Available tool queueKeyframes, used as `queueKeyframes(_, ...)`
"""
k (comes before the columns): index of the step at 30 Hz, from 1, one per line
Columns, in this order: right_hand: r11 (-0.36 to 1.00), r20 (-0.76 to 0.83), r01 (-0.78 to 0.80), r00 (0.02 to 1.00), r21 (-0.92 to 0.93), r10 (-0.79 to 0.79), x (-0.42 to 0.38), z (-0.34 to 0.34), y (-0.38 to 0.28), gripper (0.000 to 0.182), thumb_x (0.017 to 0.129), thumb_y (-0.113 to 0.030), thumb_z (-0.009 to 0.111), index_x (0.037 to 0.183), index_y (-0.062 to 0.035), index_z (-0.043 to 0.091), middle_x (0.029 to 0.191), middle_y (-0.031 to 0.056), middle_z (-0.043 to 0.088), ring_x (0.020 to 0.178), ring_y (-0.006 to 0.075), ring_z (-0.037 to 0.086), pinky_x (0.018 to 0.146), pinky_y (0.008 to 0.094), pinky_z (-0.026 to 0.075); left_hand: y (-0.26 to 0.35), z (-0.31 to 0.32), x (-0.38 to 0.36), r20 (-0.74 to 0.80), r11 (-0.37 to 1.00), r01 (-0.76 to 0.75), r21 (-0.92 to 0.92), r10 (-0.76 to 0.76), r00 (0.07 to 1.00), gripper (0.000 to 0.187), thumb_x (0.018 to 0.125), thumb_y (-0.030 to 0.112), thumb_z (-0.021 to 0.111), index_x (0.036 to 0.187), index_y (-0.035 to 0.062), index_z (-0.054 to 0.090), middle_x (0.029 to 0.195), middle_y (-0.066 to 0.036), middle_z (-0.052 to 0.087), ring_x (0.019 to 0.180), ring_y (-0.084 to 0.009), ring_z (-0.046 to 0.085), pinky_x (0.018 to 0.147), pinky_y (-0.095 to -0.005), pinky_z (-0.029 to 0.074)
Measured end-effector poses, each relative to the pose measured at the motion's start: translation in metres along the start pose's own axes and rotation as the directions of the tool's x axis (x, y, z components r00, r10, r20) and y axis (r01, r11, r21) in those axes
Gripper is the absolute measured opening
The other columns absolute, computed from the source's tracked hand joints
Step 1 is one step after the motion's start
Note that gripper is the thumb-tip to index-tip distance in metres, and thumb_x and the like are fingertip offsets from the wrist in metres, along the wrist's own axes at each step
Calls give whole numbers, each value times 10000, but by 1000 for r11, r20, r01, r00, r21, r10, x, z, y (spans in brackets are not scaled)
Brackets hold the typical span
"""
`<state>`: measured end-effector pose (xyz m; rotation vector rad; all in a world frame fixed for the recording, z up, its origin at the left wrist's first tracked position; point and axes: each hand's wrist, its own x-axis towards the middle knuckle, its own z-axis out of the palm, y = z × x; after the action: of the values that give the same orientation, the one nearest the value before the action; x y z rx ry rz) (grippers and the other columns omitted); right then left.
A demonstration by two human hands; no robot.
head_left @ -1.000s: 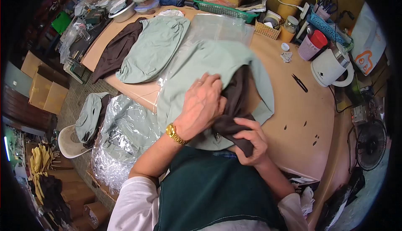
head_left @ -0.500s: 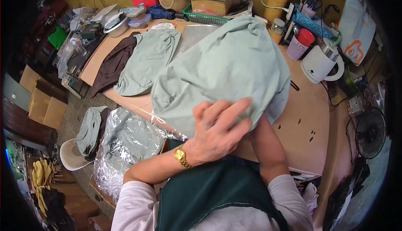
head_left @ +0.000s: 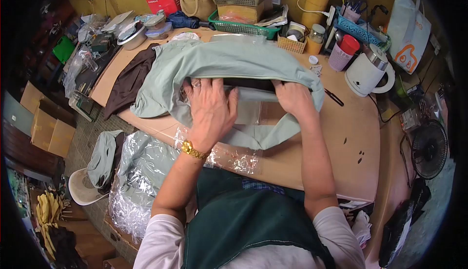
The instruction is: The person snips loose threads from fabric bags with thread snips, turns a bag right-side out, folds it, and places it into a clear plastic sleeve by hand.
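A pale green cloth piece (head_left: 234, 57) lies bunched on the table, its long hem opening facing me. Through the opening show a dark inside and, below it, clear plastic (head_left: 251, 112). My left hand (head_left: 212, 108), with a gold watch at the wrist, lies flat with its thumb apart; its fingertips reach to the upper hem and are partly hidden there. At the right end of the opening, my right hand (head_left: 295, 100) has its fingers curled round the cloth edge. Dark brown cloth (head_left: 130, 76) lies to the left, partly covered by pale green fabric.
A plastic-wrapped bundle of pale green cloth (head_left: 146, 171) sits low on the left, beside a white chair (head_left: 83, 188). Along the back stand a green basket (head_left: 243, 26) and a small wicker basket (head_left: 291, 44). A white kettle (head_left: 363, 76) and black fan (head_left: 430, 149) are at the right.
The raised cloth has come down onto the table, and its opening now faces me. My left hand has moved left to the hem; my right hand, formerly hidden by cloth, now shows.
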<state>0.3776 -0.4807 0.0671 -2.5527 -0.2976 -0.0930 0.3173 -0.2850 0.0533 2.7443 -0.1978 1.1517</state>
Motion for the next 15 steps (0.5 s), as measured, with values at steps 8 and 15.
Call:
queueKeyframes(8, 918, -1, 312, 947, -245, -322, -32, -21, 6, 374, 927, -336, 585, 878, 27, 659, 819, 266, 650, 798, 419, 635, 756, 503, 490, -24, -43, 15, 268, 960, -264, 92, 232, 935, 618, 708, 321, 777, 1228, 81, 546, 939, -121, 616, 993, -300, 571, 949, -428, 395)
queueKeyframes(15, 530, 217, 848, 522, -25, -825, -86, -83, -28, 206, 788, -213, 715, 766, -56, 584, 836, 90, 529, 830, 273, 570, 808, 415, 430, -53, -74, 70, 364, 788, -467, -402, 605, 708, 97, 759, 106, 643, 689, 45, 614, 762, -103, 603, 753, -295, 581, 837, -403, 436)
